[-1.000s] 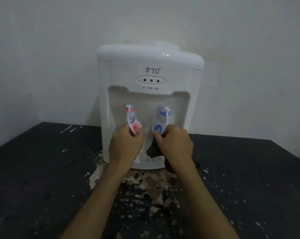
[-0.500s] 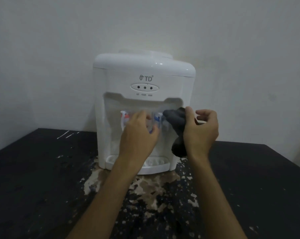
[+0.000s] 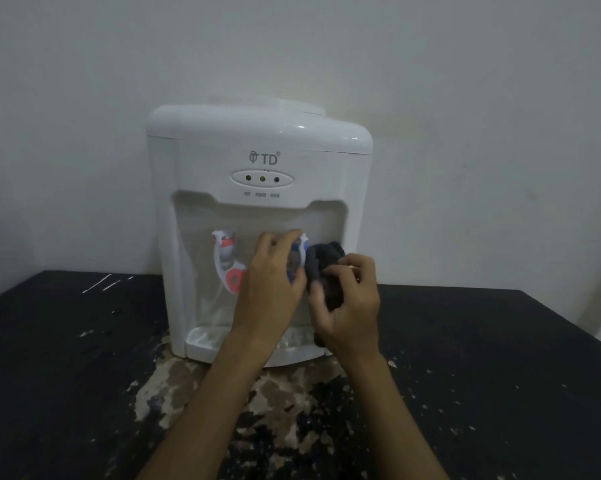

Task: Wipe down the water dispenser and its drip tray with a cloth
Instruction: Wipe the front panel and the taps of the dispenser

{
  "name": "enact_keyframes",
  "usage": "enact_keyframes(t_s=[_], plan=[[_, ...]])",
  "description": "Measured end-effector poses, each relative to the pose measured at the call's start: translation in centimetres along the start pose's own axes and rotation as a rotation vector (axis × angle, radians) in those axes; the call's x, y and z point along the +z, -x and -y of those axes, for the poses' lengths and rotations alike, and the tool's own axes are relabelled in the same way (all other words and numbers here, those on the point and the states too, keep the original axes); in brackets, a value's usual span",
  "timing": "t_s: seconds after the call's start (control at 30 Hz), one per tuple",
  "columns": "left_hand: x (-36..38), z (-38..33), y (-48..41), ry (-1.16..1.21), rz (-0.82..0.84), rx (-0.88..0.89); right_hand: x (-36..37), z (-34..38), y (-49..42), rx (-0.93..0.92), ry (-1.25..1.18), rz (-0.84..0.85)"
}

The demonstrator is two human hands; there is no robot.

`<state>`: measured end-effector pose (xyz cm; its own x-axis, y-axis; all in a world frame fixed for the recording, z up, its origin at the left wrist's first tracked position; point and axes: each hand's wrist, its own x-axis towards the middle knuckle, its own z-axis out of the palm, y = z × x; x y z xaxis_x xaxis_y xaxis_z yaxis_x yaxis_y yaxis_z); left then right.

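A: While the left hand (image 3: pixel 275 282) has its fingers curled round the blue tap (image 3: pixel 303 249), a squeeze on that lever could let water run. That holds only if the tank has any in it, and I cannot tell whether it does.

B: And the right hand (image 3: pixel 351 306)?

A: Its fingers and thumb clench the dark cloth (image 3: pixel 326 265), bunched up just right of the blue tap. Both are inside the recess of the white water dispenser (image 3: pixel 257 157).

B: So a hard rub could strain the tap?

A: I judge so, since it is thin plastic. A loose fold of the cloth could also snag on it. Pushing sideways might slide the whole unit on the black table (image 3: pixel 67 375).

B: Where is the drip tray (image 3: pixel 205 341)?

A: It sits at the foot of the recess, below both hands, and the wrists partly hide it. It looks untouched by the cloth at this moment.

B: Is anything else close by?

A: The red tap (image 3: pixel 228 265) is just left of the left hand, and a careless sweep could knock it. The indicator panel (image 3: pixel 262 178) sits above the recess. A pale wall (image 3: pixel 465 98) stands right behind, so reaching the back looks awkward. The table's paint is flaked in front of the base.
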<state>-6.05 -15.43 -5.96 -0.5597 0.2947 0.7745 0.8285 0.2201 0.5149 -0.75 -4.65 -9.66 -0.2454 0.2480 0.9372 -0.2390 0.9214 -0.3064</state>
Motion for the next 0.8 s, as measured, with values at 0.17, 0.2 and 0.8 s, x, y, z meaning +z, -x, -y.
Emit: enact_keyframes(t_s=[0.17,0.2,0.8], plan=[[0.2,0.6,-0.1,-0.004,-0.002,0.032,0.2,-1.2,1.8,-0.036,0.071,0.162],[0.2,0.7,-0.2,-0.001,0.003,0.035,0.1,-1.3,1.6,-0.049,0.084,0.109],[0.1,1.2,-0.6,0.013,0.025,0.084,1.9,1.6,-3.0,-0.153,0.635,0.081]])
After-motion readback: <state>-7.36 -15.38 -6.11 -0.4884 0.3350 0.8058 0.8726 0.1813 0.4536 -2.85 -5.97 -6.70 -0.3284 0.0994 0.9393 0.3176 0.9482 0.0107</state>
